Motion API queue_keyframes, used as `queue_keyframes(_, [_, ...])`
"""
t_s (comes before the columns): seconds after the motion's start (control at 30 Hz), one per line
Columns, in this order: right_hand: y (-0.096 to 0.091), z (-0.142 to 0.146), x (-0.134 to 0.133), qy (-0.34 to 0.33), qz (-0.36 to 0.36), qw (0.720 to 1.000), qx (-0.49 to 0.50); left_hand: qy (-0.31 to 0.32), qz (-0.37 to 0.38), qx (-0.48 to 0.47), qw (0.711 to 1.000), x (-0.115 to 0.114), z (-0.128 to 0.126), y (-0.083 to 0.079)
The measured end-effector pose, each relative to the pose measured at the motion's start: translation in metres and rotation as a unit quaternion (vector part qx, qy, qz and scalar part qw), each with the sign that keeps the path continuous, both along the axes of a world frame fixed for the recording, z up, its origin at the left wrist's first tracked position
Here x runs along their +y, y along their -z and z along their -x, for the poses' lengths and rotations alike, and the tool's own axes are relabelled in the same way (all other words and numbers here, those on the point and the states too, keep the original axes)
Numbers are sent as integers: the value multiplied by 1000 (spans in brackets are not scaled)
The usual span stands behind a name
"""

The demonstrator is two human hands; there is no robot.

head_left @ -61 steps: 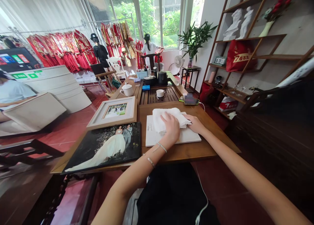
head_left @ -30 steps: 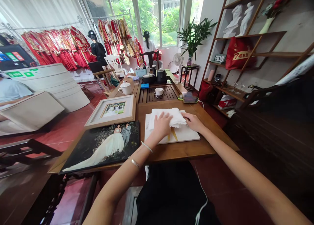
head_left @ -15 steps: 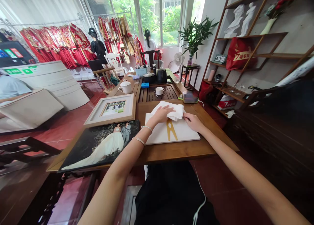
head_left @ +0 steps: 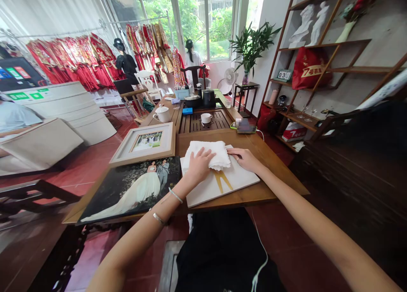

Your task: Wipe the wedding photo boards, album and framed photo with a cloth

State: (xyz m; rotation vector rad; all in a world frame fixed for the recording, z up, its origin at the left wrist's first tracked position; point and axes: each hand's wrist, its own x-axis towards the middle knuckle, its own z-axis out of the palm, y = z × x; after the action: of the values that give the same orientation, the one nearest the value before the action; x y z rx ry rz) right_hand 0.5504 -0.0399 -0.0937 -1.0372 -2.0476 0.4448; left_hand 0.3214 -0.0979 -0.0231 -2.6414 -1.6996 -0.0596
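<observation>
A folded white cloth (head_left: pixel 219 150) lies on a white board (head_left: pixel 203 193), which sits at an angle near the table's front edge. My left hand (head_left: pixel 201 167) is spread flat over the cloth, fingers apart. At the board's upper right edge, my right hand (head_left: pixel 246 159) grips the rim, its fingers reaching close to the cloth. Below the cloth, a gold two-legged shape (head_left: pixel 223 182) shows on the board, its upper part covered. To the left lies a dark wedding photo panel (head_left: pixel 127 190), with a pale picture frame (head_left: pixel 119 154) behind it.
The wooden table (head_left: pixel 270 173) also bears a white lidded cup (head_left: pixel 163 113), a small white cup (head_left: pixel 206 118) on a slatted tea tray (head_left: pixel 189 124), and a phone (head_left: pixel 246 126) with a cable. Two people stand or sit near clothes racks; another sits at left. Shelves (head_left: pixel 324 46) stand right.
The cloth and my left hand have moved left and toward me. The board has turned, its left front corner swinging nearer. More of the gold shape's top is covered.
</observation>
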Motion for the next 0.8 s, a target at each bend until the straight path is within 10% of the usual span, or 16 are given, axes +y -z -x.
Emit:
queue_keyframes(0.27, [-4, 1, -2, 7, 9, 1000, -4, -45, 0, 4, 999, -25, -11, -9])
queue_keyframes(0.6, [-5, -3, -8, 38, 18, 999, -4, -3, 29, 14, 999, -115, -5, -5])
queue_keyframes(0.8, [-5, -5, -7, 53, 12, 999, -5, -54, -1, 11, 998, -79, -2, -1])
